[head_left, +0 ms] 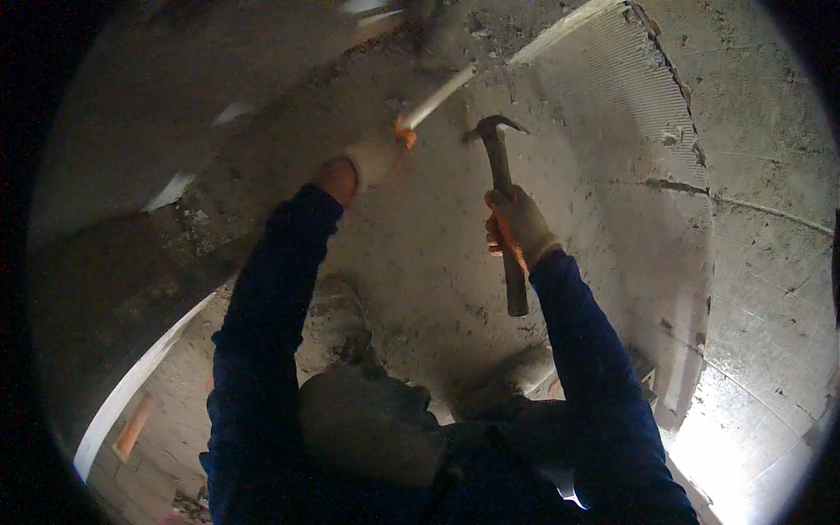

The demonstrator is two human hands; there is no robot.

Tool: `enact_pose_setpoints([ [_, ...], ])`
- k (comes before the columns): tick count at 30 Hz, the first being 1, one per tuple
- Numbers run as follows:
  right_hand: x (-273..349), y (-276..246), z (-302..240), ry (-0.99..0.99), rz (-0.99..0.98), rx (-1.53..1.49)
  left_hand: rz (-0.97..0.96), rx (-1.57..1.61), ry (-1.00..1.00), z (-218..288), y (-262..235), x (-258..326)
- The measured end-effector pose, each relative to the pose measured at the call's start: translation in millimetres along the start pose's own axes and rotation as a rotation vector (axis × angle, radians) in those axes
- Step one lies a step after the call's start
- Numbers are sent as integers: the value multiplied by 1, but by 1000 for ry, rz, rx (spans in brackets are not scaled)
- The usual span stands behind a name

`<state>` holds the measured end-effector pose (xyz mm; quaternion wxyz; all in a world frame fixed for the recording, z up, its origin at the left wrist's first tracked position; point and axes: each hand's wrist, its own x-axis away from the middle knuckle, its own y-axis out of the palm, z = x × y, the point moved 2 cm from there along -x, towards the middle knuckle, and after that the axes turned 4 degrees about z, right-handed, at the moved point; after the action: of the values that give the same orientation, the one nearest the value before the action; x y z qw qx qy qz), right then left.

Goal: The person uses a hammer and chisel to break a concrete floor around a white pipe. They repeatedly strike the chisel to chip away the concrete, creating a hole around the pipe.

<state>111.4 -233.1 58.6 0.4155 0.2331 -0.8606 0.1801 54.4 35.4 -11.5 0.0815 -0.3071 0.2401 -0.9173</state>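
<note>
I see my right gloved hand (518,223) closed around a wooden-handled claw hammer (502,188); my left gloved hand (378,156) holds a pale thin rod (437,98) tight against the rough grey wall (595,175).

I see a claw hammer (505,201) with a dark handle held upright, head up, and a pale chisel (437,98) slanting against the rough wall.

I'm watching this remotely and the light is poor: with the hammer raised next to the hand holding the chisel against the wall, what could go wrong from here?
1. The hammer is close to the left hand gripping the pale chisel-like rod; a glancing blow could hit those gloved fingers.
2. The wall looks crumbly and is worked above eye level, so chips may fall toward the face.
3. The right hand holds the handle mid-length, which may reduce control.
</note>
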Motion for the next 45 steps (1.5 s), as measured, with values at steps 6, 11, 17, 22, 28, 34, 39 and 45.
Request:
enact_pose_setpoints([
  [6, -2, 8, -2, 5, 33, -27, -218, 213, 160, 9, -64, -26],
  [11, 3, 11, -29, -122, 93, -153, -88, -326, -83, 81, -117, -26],
  [17, -9, 17, -88, -924, 219, -676, -1, -386, -1, 107, -125, -24],
  [22, -40, 46, -96, -543, 180, -537, -231, -261, -80, 114, -134, -35],
  [28, -46, 26, -88, -321, 90, -379, -236, -404, -214, 117, -130, -44],
  [34, -57, 39, -70, -773, 240, -885, -238, -684, -226, 126, -125, -49],
  [39, -76, 35, -70, -426, 50, -352, -151, -503, -22, 131, -120, -50],
  [45, -50, 35, -72, -583, 183, -941, -176, -530, -310, 128, -113, -50],
])
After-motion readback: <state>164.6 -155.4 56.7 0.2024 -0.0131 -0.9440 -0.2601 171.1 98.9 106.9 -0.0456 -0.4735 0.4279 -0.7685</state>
